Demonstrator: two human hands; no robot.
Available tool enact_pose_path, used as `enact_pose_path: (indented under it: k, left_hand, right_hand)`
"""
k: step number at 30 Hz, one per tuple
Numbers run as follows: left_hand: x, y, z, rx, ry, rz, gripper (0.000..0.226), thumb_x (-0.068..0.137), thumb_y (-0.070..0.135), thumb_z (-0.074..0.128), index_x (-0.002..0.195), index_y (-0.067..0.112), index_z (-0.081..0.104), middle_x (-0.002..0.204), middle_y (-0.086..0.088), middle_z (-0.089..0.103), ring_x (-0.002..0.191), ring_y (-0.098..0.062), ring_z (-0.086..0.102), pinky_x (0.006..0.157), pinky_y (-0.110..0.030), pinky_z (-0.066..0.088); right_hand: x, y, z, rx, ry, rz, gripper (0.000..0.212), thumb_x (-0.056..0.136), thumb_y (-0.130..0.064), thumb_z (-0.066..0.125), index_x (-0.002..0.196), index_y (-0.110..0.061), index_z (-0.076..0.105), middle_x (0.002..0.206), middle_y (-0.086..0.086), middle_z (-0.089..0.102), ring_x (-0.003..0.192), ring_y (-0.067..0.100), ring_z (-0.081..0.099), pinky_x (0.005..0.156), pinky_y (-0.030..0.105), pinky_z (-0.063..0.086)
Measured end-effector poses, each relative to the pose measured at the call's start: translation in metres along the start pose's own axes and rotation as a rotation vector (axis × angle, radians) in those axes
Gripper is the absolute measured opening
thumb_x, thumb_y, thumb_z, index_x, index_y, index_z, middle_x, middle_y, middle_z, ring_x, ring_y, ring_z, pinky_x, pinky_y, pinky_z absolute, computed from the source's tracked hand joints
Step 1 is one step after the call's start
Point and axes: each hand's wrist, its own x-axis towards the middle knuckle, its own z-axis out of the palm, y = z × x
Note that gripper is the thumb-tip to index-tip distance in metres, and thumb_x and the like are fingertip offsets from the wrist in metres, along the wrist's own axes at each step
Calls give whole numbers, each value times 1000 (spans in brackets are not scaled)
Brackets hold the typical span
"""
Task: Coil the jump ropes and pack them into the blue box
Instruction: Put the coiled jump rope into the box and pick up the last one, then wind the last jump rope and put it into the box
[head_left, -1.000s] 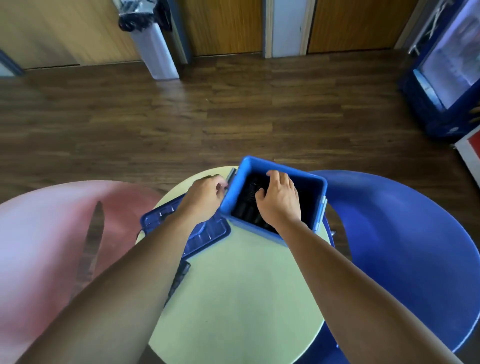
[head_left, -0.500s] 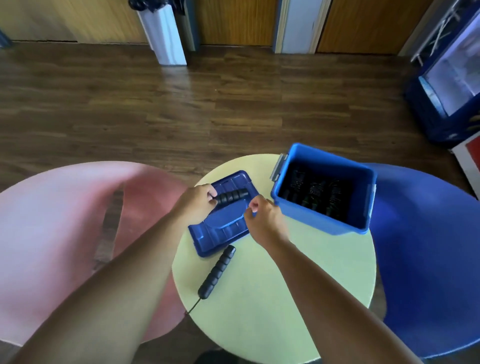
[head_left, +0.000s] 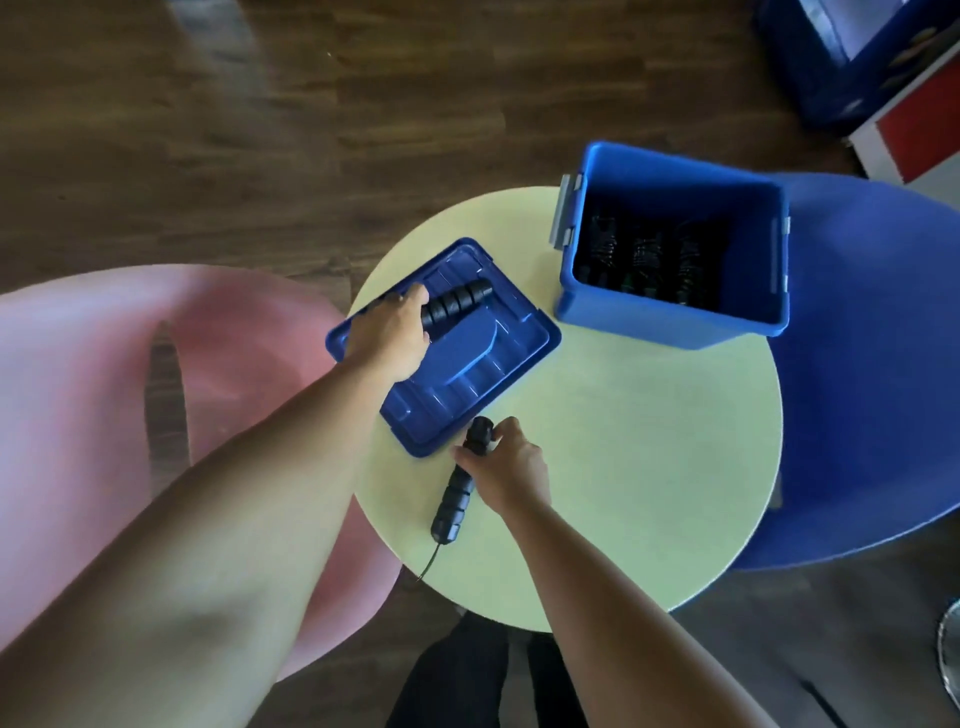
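Note:
The open blue box (head_left: 670, 317) stands at the far right of the round pale-green table (head_left: 623, 441), with several coiled black jump ropes (head_left: 644, 257) inside. Its blue lid (head_left: 467, 364) lies upside down at the table's left. On the lid lies a black ribbed rope handle (head_left: 460, 301), and my left hand (head_left: 389, 332) grips its left end. My right hand (head_left: 506, 467) grips the second black handle (head_left: 454, 493) just below the lid's near corner. A thin dark cord runs from that handle over the table's near edge.
A pink seat (head_left: 78, 415) sits to the left of the table and a blue seat (head_left: 857, 389) to the right. Dark wooden floor lies beyond. A blue cabinet (head_left: 831, 57) and a red-and-white object (head_left: 914, 124) stand at the far right.
My right hand left the lid's edge and came down onto the lower handle, now gripping it. My left hand closed on the handle on the lid. The camera tilted further down.

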Motion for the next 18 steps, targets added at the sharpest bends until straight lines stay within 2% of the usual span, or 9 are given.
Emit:
enact_pose_path:
  k: [2, 5, 7, 9, 11, 13, 16, 18]
  left_hand:
    - [2, -4, 3, 9, 40, 30, 34, 97, 16, 59, 129, 15, 49, 112, -14, 66, 97, -39, 63, 77, -44, 50]
    - [-3, -10, 2, -54, 53, 38, 35, 99, 15, 55, 133, 15, 48, 122, -13, 62, 97, -39, 62, 72, -42, 47]
    - [-9, -14, -2, -116, 49, 45, 35, 100, 17, 55, 134, 16, 47, 125, -12, 60, 96, -37, 62, 71, -40, 47]
    - [-16, -18, -11, -164, 33, 63, 35, 98, 20, 56, 132, 19, 48, 128, -9, 61, 100, -35, 61, 78, -40, 49]
    - [-25, -19, -25, -200, 21, 56, 34, 96, 22, 58, 129, 21, 51, 129, -4, 62, 104, -32, 62, 84, -40, 51]
    - [-34, -17, -39, -223, 15, 27, 33, 92, 25, 61, 124, 23, 55, 123, -1, 65, 98, -30, 63, 81, -38, 52]
    - [-51, -13, -62, -275, 26, 5, 30, 87, 29, 65, 116, 23, 60, 109, 2, 70, 90, -27, 65, 80, -40, 55]
    - [-62, -7, -77, -334, 35, -7, 26, 87, 29, 65, 111, 23, 61, 100, 1, 70, 76, -24, 66, 71, -41, 58]
  right_hand:
    - [0, -1, 4, 31, 18, 7, 41, 86, -44, 69, 110, -20, 46, 99, 8, 64, 88, 31, 67, 66, 34, 52]
    - [-2, -4, 1, 70, -17, 11, 35, 90, -38, 66, 112, -20, 45, 96, 6, 60, 76, 24, 62, 49, 25, 40]
    - [-6, -4, -2, 94, -42, -22, 31, 91, -38, 62, 112, -23, 44, 95, 6, 62, 68, 19, 58, 44, 24, 37]
    - [-11, -5, -5, 119, -62, -78, 30, 92, -39, 60, 114, -25, 45, 92, 4, 67, 70, 19, 62, 48, 25, 43]
    - [-18, -6, -7, 163, -70, -123, 29, 93, -39, 60, 116, -28, 45, 85, -4, 64, 78, 21, 65, 58, 31, 52]
    - [-25, -9, -11, 232, -77, -158, 29, 93, -39, 60, 117, -30, 47, 84, -8, 60, 84, 24, 67, 71, 39, 59]
    - [-35, -17, -21, 277, -71, -225, 30, 96, -39, 57, 123, -31, 47, 90, -7, 59, 88, 22, 65, 76, 39, 58]
    - [-40, -23, -30, 336, -57, -256, 31, 96, -41, 55, 124, -32, 46, 99, -2, 62, 92, 22, 64, 82, 42, 58]
